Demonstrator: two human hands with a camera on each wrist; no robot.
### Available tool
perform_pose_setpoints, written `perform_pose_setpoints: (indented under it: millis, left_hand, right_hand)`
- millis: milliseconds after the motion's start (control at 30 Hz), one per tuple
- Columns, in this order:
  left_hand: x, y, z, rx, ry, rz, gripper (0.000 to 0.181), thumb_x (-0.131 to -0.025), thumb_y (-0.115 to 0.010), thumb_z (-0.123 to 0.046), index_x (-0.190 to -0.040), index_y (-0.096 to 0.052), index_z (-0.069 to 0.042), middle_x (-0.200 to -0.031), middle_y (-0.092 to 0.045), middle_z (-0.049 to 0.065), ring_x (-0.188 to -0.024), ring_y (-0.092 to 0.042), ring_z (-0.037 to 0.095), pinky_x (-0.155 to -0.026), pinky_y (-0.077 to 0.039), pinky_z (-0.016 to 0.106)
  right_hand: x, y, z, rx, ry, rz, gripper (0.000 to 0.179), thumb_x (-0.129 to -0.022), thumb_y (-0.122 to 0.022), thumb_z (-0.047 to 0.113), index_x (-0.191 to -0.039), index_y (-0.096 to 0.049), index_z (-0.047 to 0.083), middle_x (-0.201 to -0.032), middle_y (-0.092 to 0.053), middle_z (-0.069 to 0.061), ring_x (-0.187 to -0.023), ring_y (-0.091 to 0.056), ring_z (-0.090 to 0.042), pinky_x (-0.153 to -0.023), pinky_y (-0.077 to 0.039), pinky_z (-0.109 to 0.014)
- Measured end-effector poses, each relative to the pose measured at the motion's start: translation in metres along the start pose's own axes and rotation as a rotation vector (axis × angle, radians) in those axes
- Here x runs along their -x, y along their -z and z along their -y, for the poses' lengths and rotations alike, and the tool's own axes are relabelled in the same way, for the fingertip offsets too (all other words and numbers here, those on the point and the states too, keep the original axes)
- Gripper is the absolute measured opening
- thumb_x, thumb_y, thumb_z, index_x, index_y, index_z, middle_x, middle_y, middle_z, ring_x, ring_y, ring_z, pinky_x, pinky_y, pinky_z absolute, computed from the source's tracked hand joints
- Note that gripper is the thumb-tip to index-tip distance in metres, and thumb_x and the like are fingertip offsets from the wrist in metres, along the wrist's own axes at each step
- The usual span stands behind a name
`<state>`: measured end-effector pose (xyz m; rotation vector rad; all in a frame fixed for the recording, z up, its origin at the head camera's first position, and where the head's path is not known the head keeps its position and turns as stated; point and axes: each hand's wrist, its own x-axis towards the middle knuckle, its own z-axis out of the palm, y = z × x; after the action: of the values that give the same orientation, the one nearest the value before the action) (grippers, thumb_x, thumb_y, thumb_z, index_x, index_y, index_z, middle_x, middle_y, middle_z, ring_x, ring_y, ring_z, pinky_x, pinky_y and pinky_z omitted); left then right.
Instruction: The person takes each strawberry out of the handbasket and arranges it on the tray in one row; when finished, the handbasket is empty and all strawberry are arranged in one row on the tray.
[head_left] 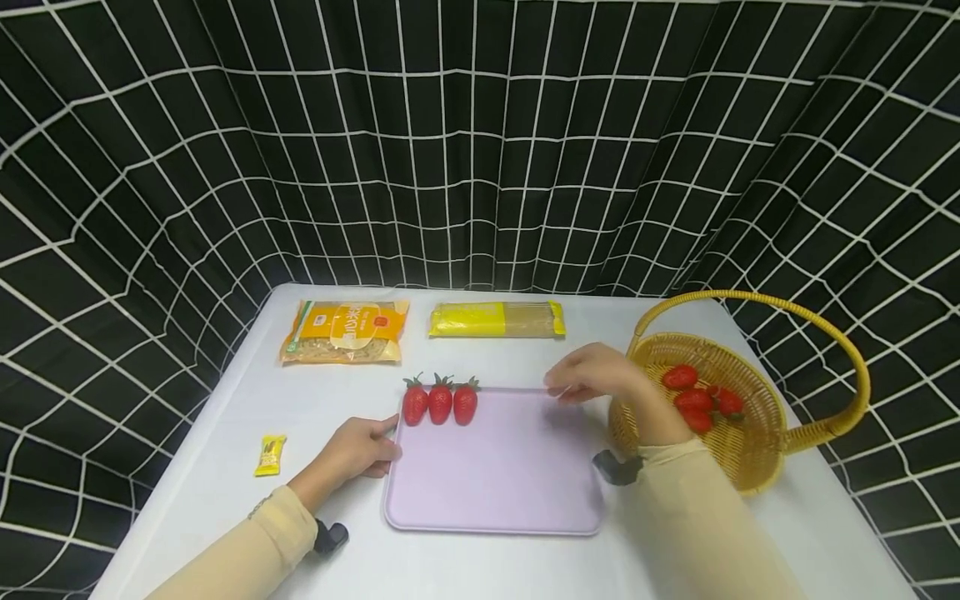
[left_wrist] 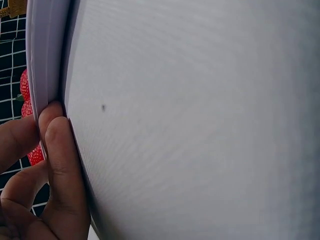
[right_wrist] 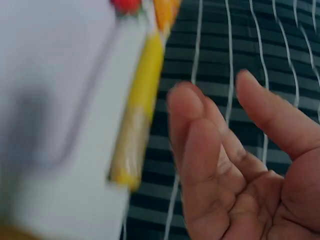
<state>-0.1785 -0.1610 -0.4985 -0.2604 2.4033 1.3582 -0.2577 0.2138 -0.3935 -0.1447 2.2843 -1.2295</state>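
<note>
A pale purple tray (head_left: 495, 471) lies on the white table, three red strawberries (head_left: 440, 403) in a row at its far left corner. At the tray's left edge, my left hand (head_left: 351, 457) pinches the rim; its fingers (left_wrist: 62, 160) press the tray's outer side in the left wrist view. Over the far right corner hovers my right hand (head_left: 600, 372), holding nothing. The right wrist view shows its thumb (right_wrist: 275, 115) spread apart from the loosely bent fingers. To its right stands a wicker basket (head_left: 757, 383) with several more strawberries (head_left: 693, 399), partly behind my right forearm.
An orange-labelled food bag (head_left: 345, 332) lies at the back left. A yellow noodle packet (head_left: 497, 319) lies beyond the tray. Left of my left hand is a small yellow wrapped piece (head_left: 270, 455). The basket's tall handle (head_left: 855, 358) arches rightward. Black gridded curtains (head_left: 480, 150) enclose the table.
</note>
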Motion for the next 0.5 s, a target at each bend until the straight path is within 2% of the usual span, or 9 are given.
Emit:
perform_pose_setpoints:
  millis: [133,233,300,367,433,500]
  left_hand:
    - [0.0,0.0,0.001,-0.007,0.009,-0.001,0.064,-0.08,-0.076,-0.008,-0.14,-0.054,-0.008,-0.079,-0.064,0.007,-0.06,-0.064,0.018,-0.057,-0.059,0.03]
    - [0.0,0.0,0.001,-0.014,0.015,-0.001,0.064,-0.081,-0.076,-0.008,-0.14,-0.053,-0.009,-0.079,-0.064,0.007,-0.06,-0.064,0.018,-0.057,-0.059,0.029]
    - [-0.001,0.0,0.001,-0.017,0.015,-0.001,0.064,-0.081,-0.076,-0.008,-0.141,-0.053,-0.008,-0.079,-0.064,0.007,-0.06,-0.064,0.018,-0.057,-0.059,0.029]
    - [-0.001,0.0,0.001,-0.016,0.017,-0.001,0.064,-0.081,-0.076,-0.009,-0.141,-0.053,-0.009,-0.079,-0.064,0.007,-0.061,-0.064,0.018,-0.058,-0.059,0.029]
    - [-0.002,0.001,0.001,-0.016,0.019,-0.002,0.065,-0.081,-0.076,-0.009,-0.141,-0.053,-0.009,-0.08,-0.064,0.007,-0.061,-0.064,0.018,-0.058,-0.059,0.029]
    - [-0.002,0.001,0.002,-0.017,0.021,-0.002,0.065,-0.081,-0.076,-0.009,-0.141,-0.052,-0.009,-0.08,-0.064,0.007,-0.061,-0.064,0.018,-0.058,-0.059,0.029]
  right_hand:
    - [0.022,0.053,-0.024,-0.056,-0.027,0.046,0.036,-0.093,-0.067,0.018,-0.112,-0.064,-0.012,-0.1,-0.07,-0.019,-0.088,-0.069,-0.028,-0.084,-0.057,-0.04]
    - [0.033,0.091,-0.046,-0.122,-0.078,0.027,0.031,-0.096,-0.062,0.016,-0.11,-0.064,-0.012,-0.098,-0.071,-0.016,-0.087,-0.07,-0.025,-0.084,-0.057,-0.037]
    - [0.04,0.112,-0.062,-0.144,-0.159,-0.031,0.03,-0.098,-0.059,0.017,-0.109,-0.064,-0.01,-0.093,-0.072,-0.014,-0.085,-0.07,-0.021,-0.082,-0.057,-0.033]
    - [0.045,0.13,-0.076,-0.11,-0.232,-0.126,0.031,-0.098,-0.059,0.021,-0.106,-0.065,-0.009,-0.083,-0.073,-0.01,-0.078,-0.071,-0.018,-0.076,-0.057,-0.027]
    - [0.049,0.141,-0.088,-0.109,-0.316,-0.204,0.033,-0.098,-0.057,0.023,-0.106,-0.063,-0.009,-0.076,-0.072,-0.008,-0.073,-0.071,-0.016,-0.074,-0.055,-0.024]
    - [0.049,0.146,-0.099,-0.134,-0.353,-0.25,0.034,-0.098,-0.054,0.022,-0.108,-0.061,-0.01,-0.071,-0.071,-0.006,-0.069,-0.071,-0.015,-0.072,-0.055,-0.024]
